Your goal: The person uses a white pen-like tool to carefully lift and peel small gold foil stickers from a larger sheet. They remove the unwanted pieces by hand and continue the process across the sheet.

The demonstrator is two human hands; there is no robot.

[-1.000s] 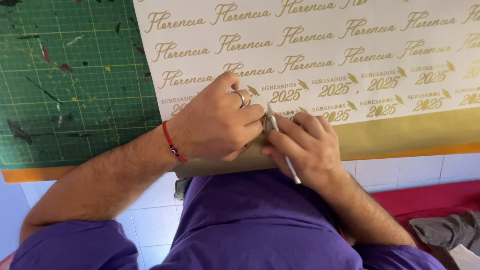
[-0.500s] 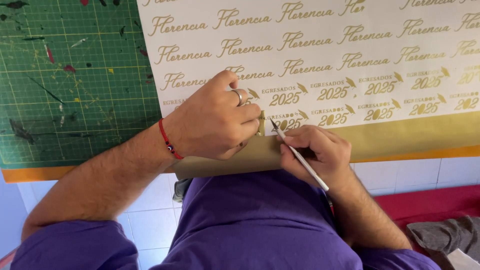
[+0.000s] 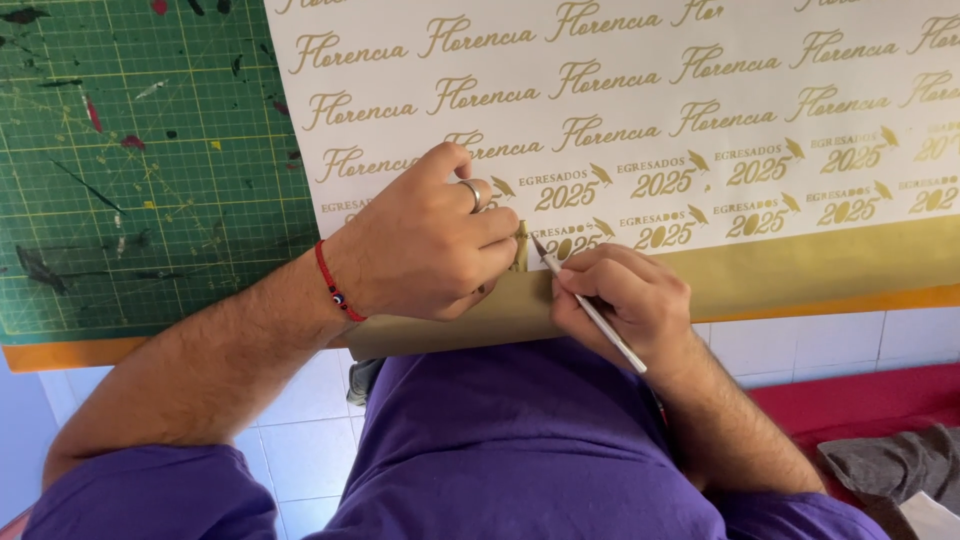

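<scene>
Holding a thin silver weeding tool (image 3: pixel 592 312) pinched in the fingers of our right hand (image 3: pixel 622 300), we keep its long axis slanted, tip pointing up and left onto the white sheet of gold lettering (image 3: pixel 640 110) near that sheet's lower edge. Our left hand (image 3: pixel 425 245), fingers curled, pinches a small strip of gold film (image 3: pixel 520 246) just beside the tip. Left of the sheet lies the green cutting mat (image 3: pixel 130 170).
</scene>
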